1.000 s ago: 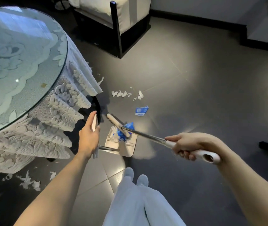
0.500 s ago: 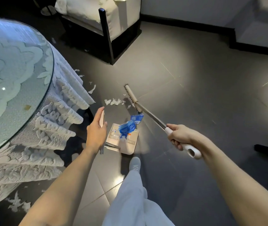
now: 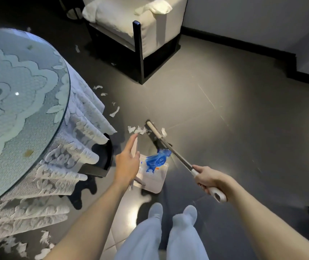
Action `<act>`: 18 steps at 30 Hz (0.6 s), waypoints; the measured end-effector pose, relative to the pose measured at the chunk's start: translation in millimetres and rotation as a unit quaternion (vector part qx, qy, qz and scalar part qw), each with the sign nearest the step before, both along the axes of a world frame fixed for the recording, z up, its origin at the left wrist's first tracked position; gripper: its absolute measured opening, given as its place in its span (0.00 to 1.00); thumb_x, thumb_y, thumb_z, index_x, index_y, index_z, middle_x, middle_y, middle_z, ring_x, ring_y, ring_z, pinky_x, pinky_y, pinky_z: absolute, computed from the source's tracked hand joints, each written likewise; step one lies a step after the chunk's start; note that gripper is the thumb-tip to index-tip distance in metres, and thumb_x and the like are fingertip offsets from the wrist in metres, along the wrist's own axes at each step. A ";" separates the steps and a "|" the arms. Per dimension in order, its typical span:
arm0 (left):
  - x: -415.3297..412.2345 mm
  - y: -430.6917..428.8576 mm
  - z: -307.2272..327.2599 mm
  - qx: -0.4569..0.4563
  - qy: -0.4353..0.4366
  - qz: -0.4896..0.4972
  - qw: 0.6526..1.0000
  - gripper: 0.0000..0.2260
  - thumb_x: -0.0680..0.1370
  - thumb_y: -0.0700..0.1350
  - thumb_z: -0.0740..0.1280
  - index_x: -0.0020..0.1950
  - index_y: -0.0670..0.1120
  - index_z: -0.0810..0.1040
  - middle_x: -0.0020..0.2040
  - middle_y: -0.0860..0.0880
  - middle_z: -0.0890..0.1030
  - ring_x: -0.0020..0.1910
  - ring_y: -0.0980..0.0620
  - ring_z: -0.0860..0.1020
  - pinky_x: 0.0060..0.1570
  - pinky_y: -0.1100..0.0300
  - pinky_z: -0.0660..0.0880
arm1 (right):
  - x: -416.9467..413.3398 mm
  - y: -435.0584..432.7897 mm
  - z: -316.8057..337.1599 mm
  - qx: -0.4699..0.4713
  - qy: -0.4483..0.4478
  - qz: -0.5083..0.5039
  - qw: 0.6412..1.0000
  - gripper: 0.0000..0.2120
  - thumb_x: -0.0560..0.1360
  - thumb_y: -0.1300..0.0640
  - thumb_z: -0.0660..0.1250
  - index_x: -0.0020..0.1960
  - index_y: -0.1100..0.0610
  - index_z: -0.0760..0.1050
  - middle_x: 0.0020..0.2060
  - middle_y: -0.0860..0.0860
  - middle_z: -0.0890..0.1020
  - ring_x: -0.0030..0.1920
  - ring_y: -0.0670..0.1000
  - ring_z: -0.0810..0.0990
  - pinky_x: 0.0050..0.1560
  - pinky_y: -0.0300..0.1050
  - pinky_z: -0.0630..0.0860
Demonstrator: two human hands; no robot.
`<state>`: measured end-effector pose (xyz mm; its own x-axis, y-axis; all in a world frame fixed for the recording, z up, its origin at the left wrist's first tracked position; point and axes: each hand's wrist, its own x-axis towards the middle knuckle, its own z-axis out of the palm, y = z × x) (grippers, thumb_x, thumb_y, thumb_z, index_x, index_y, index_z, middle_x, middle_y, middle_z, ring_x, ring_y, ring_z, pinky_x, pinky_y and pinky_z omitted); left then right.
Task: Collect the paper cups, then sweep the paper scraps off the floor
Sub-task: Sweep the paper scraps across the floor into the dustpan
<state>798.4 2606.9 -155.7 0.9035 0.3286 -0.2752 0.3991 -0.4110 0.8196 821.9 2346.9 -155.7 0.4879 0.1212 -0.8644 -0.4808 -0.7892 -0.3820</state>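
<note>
My right hand [image 3: 209, 178] grips the white end of a broom's metal handle; the broom head [image 3: 154, 133] rests on the floor among white paper scraps [image 3: 137, 129]. My left hand [image 3: 127, 162] holds the upright handle of a white dustpan [image 3: 154, 180] that sits on the floor in front of my feet. Blue crumpled wrappers [image 3: 156, 159] lie in the pan. More white scraps [image 3: 114, 112] are scattered by the tablecloth and near my left foot side [image 3: 21, 247]. No paper cups are in view.
A round glass-topped table [image 3: 18, 94] with a lace cloth fills the left. A white armchair [image 3: 140, 25] with a dark frame stands at the back. The grey tiled floor [image 3: 234, 119] stretches to the right, bounded by a dark skirting [image 3: 243, 44].
The broom head has swung from the dustpan out to the white scraps farther away and drawn back toward the pan. The small blue wrapper now lies at the pan's mouth. My left hand keeps the pan's handle.
</note>
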 end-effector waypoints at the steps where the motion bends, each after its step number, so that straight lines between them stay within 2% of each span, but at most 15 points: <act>1: 6.8 -2.4 0.9 0.005 -0.003 0.004 1.000 0.28 0.78 0.39 0.62 0.64 0.72 0.67 0.43 0.49 0.77 0.35 0.47 0.76 0.33 0.72 0.70 | -1.1 0.3 1.9 -0.001 0.021 0.013 1.000 0.23 0.73 0.61 0.54 0.68 0.50 0.68 0.29 0.51 0.73 0.22 0.48 0.70 0.24 0.38 0.69; 4: 28.5 -9.6 5.0 0.007 -0.002 0.025 1.000 0.26 0.78 0.39 0.62 0.68 0.67 0.68 0.46 0.53 0.75 0.36 0.57 0.75 0.34 0.76 0.67 | -4.3 -2.2 12.3 0.011 0.084 0.002 0.996 0.29 0.72 0.63 0.56 0.70 0.44 0.65 0.29 0.51 0.74 0.20 0.45 0.69 0.24 0.36 0.69; 7: 45.9 -15.4 7.9 0.006 -0.006 0.039 0.999 0.26 0.78 0.38 0.62 0.70 0.64 0.68 0.48 0.55 0.74 0.37 0.64 0.74 0.38 0.77 0.65 | 5.5 -9.5 30.3 0.038 0.129 -0.038 0.990 0.31 0.72 0.65 0.55 0.72 0.43 0.64 0.23 0.48 0.71 0.19 0.44 0.66 0.22 0.34 0.66; 9: 53.6 -20.5 9.8 0.002 -0.007 0.053 0.999 0.26 0.79 0.38 0.62 0.71 0.63 0.68 0.52 0.56 0.75 0.40 0.63 0.74 0.44 0.75 0.65 | 23.0 -16.9 44.7 0.044 0.132 -0.033 0.990 0.32 0.72 0.66 0.55 0.72 0.43 0.64 0.21 0.48 0.70 0.19 0.44 0.65 0.21 0.34 0.65; 11: 58.4 -27.2 9.9 -0.004 -0.008 0.087 0.996 0.26 0.79 0.38 0.62 0.71 0.62 0.68 0.54 0.58 0.74 0.43 0.61 0.73 0.50 0.69 0.67 | 42.6 -24.8 58.0 0.044 0.120 -0.009 0.992 0.30 0.72 0.65 0.55 0.70 0.42 0.66 0.22 0.48 0.69 0.19 0.44 0.65 0.21 0.34 0.65; 13: 59.8 -32.6 9.0 -0.006 -0.014 0.115 0.993 0.26 0.79 0.37 0.62 0.72 0.60 0.68 0.56 0.58 0.72 0.47 0.62 0.72 0.53 0.67 0.67 | 57.9 -28.6 68.0 0.045 0.100 0.011 0.994 0.29 0.72 0.65 0.55 0.68 0.42 0.68 0.23 0.48 0.69 0.19 0.43 0.65 0.21 0.34 0.65; 14: 62.1 -37.5 8.2 -0.003 -0.018 0.123 0.992 0.26 0.79 0.36 0.62 0.72 0.60 0.68 0.57 0.58 0.72 0.46 0.65 0.72 0.52 0.70 0.67 | 68.1 -33.4 72.2 0.046 0.092 0.018 0.994 0.29 0.72 0.65 0.55 0.68 0.43 0.68 0.23 0.48 0.69 0.19 0.43 0.65 0.21 0.34 0.65; 16: 68.7 -47.7 5.5 0.002 -0.018 0.137 0.990 0.25 0.79 0.36 0.61 0.72 0.59 0.68 0.56 0.56 0.73 0.43 0.71 0.73 0.42 0.79 0.66 | 91.0 -47.2 76.9 0.058 0.082 0.028 0.995 0.29 0.73 0.64 0.55 0.71 0.44 0.66 0.21 0.47 0.69 0.18 0.44 0.65 0.20 0.34 0.65; 17: 72.5 -51.6 5.0 0.006 -0.015 0.140 0.990 0.25 0.79 0.37 0.61 0.72 0.60 0.68 0.55 0.55 0.73 0.41 0.74 0.73 0.37 0.80 0.66 | 103.4 -54.9 78.2 0.063 0.078 0.031 0.994 0.30 0.74 0.64 0.55 0.73 0.45 0.64 0.20 0.46 0.69 0.18 0.44 0.65 0.20 0.34 0.64; 18: 76.8 -55.1 4.9 0.009 -0.010 0.145 0.989 0.25 0.79 0.37 0.61 0.72 0.60 0.68 0.55 0.54 0.74 0.42 0.74 0.74 0.37 0.79 0.67 | 116.0 -63.0 78.8 0.066 0.076 0.031 0.994 0.30 0.74 0.65 0.55 0.74 0.45 0.62 0.19 0.46 0.69 0.18 0.44 0.64 0.20 0.34 0.64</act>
<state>875.3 2551.9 -150.7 0.7756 0.5797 -0.2497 0.4863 -0.2966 0.8219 937.9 2284.0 -76.9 0.3413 0.2640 -0.9021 -0.4934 -0.7666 -0.4109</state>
